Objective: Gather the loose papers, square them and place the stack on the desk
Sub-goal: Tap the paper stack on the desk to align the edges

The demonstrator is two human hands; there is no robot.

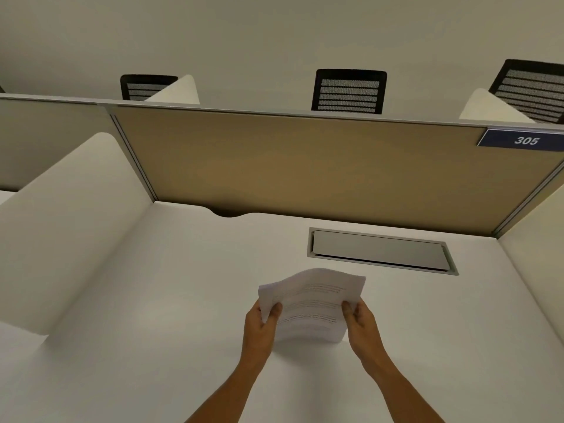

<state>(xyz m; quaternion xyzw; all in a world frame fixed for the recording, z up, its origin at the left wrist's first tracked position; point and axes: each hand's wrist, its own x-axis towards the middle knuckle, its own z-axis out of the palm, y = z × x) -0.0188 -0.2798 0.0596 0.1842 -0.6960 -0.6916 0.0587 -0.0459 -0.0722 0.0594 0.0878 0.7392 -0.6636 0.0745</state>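
Observation:
A thin stack of white printed papers [311, 303] stands upright and slightly bowed, its lower edge near or on the white desk [183, 300]. My left hand [262, 328] grips the stack's left edge, thumb on the front sheet. My right hand [360, 323] grips the right edge the same way. The top edges of the sheets are a little uneven at the left corner. No other loose sheets show on the desk.
A grey cable hatch [381, 250] is set into the desk behind the papers. A tan partition [305, 166] closes the back, with a blue "305" plate [525, 138]. White side dividers [70, 224] flank the desk. Black mesh chairs [349, 91] stand beyond the partition.

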